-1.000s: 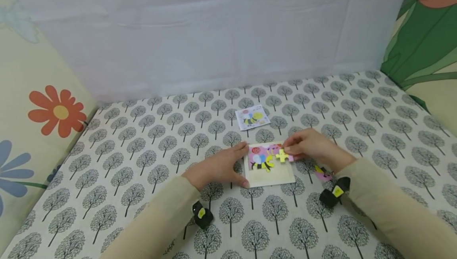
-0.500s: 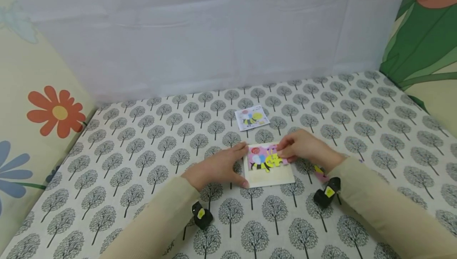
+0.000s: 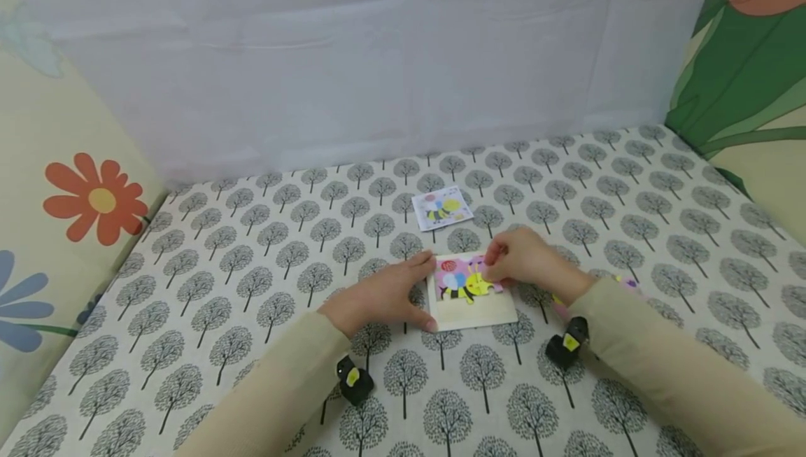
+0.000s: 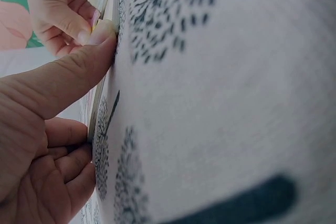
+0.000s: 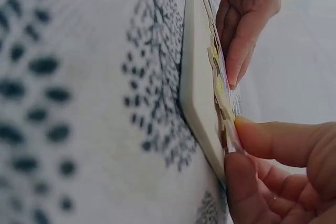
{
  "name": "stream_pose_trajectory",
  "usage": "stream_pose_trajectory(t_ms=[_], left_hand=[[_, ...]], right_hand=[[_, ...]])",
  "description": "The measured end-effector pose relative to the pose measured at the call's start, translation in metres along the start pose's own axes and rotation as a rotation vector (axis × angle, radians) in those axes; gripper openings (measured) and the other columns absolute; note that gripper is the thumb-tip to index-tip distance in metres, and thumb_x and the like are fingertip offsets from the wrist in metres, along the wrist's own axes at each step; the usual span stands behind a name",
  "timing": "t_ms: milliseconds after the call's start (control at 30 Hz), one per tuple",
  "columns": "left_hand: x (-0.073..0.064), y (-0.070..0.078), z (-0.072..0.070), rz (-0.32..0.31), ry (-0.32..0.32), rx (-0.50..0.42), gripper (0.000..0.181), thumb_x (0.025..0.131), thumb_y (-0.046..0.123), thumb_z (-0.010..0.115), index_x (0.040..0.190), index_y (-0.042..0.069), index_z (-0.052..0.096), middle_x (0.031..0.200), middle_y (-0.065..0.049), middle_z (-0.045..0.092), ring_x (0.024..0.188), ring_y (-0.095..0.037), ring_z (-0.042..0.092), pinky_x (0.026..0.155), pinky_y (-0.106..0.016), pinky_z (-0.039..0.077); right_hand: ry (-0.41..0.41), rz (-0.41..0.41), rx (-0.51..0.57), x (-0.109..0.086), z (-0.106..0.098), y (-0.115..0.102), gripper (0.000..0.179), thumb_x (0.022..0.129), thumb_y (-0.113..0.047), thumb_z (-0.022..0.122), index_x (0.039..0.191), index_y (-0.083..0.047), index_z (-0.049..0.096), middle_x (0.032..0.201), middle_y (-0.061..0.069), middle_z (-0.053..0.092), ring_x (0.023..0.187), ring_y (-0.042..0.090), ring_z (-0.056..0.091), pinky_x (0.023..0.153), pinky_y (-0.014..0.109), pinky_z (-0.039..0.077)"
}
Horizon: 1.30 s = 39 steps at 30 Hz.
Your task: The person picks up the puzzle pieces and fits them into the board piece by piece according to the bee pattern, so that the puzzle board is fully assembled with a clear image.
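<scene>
Shifted leftward over the past second, the right hand [image 3: 529,262] now holds its yellow-and-pink jigsaw piece [image 3: 488,287] against the joined bee-puzzle section [image 3: 458,282], right of the frame's centre. Thumb and fingers pinch that piece at the right side of the cream rectangular tray [image 3: 472,313]. Spread fingers and thumb of the left hand [image 3: 385,294] touch the tray's left edge. Above lies a white square bee-picture card [image 3: 443,209]; pink-and-yellow loose pieces [image 3: 626,282] show beside the right sleeve [image 3: 667,352].
</scene>
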<state>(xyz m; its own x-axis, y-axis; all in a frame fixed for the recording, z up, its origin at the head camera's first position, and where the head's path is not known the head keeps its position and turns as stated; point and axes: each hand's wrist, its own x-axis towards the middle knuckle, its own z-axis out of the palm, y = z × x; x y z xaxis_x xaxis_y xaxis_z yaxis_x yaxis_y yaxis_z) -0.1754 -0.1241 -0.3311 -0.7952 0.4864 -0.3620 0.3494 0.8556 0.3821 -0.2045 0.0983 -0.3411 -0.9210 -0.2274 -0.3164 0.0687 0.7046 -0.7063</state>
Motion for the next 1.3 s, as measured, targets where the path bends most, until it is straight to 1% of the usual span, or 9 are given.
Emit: stream_pose_trajectory(t_ms=[233,467,700,833,1067,1133,1233,1300], left_hand=[[0.000,-0.001,0.001,0.001,0.000,0.003,0.101,0.068,0.043,0.077,0.147,0.012,0.022,0.156,-0.001,0.009,0.141,-0.025,0.016,0.115,-0.041,0.017],[0.002,-0.001,0.000,0.001,-0.001,0.006,0.102,0.068,0.044,0.077,0.147,0.012,0.022,0.156,-0.001,0.008,0.141,-0.025,0.016,0.115,-0.041,0.017],[0.001,0.000,0.001,0.001,0.000,-0.001,0.102,0.068,0.043,0.078,0.147,0.012,0.022,0.156,-0.002,0.008,0.141,-0.025,0.016,0.115,-0.041,0.017],[0.002,-0.001,0.000,-0.006,-0.006,-0.001,0.102,0.069,0.043,0.078,0.147,0.012,0.021,0.156,-0.001,0.008,0.141,-0.025,0.015,0.115,-0.041,0.017],[0.002,-0.001,0.000,-0.012,-0.010,-0.002,0.103,0.068,0.044,0.078,0.147,0.013,0.020,0.156,0.000,0.007,0.142,-0.024,0.015,0.115,-0.040,0.016],[0.002,-0.001,0.000,-0.011,-0.005,-0.003,0.103,0.068,0.044,0.078,0.147,0.013,0.021,0.156,0.000,0.007,0.141,-0.024,0.015,0.115,-0.040,0.016],[0.002,0.000,0.001,-0.012,-0.002,0.003,0.102,0.068,0.043,0.078,0.147,0.013,0.021,0.156,0.000,0.008,0.141,-0.024,0.015,0.115,-0.041,0.017],[0.002,0.000,0.000,-0.015,-0.004,0.005,0.102,0.068,0.043,0.078,0.147,0.013,0.021,0.156,0.000,0.008,0.141,-0.025,0.016,0.115,-0.041,0.017]], right_hand=[[-0.007,-0.002,-0.084,-0.002,0.001,-0.007,0.012,0.074,-0.010,0.073,0.079,-0.007,0.062,0.076,0.006,0.061,0.063,0.015,0.058,0.056,0.022,0.050],[0.015,-0.072,-0.180,-0.006,0.003,-0.009,0.010,0.075,-0.011,0.072,0.071,-0.010,0.062,0.068,0.003,0.060,0.061,0.015,0.053,0.054,0.021,0.044],[0.010,-0.086,-0.180,-0.004,0.003,-0.006,0.014,0.074,-0.010,0.074,0.075,-0.008,0.059,0.073,0.004,0.059,0.065,0.016,0.053,0.055,0.022,0.045],[0.001,-0.090,-0.209,0.000,0.002,-0.006,0.017,0.073,-0.011,0.075,0.075,-0.008,0.059,0.073,0.004,0.058,0.066,0.016,0.052,0.056,0.022,0.044],[-0.057,-0.044,-0.228,0.007,-0.001,-0.010,0.018,0.072,-0.013,0.076,0.074,-0.010,0.058,0.074,0.003,0.058,0.064,0.016,0.051,0.055,0.022,0.044],[-0.060,-0.049,-0.243,0.007,-0.001,-0.010,0.018,0.073,-0.014,0.076,0.073,-0.010,0.058,0.073,0.003,0.058,0.064,0.015,0.050,0.055,0.022,0.043],[-0.056,-0.056,-0.235,0.006,-0.001,-0.009,0.018,0.073,-0.013,0.075,0.074,-0.010,0.058,0.073,0.003,0.057,0.065,0.016,0.050,0.056,0.022,0.043],[-0.045,-0.075,-0.232,0.005,-0.001,-0.007,0.018,0.073,-0.013,0.075,0.074,-0.010,0.058,0.073,0.003,0.057,0.065,0.016,0.050,0.056,0.022,0.043]])
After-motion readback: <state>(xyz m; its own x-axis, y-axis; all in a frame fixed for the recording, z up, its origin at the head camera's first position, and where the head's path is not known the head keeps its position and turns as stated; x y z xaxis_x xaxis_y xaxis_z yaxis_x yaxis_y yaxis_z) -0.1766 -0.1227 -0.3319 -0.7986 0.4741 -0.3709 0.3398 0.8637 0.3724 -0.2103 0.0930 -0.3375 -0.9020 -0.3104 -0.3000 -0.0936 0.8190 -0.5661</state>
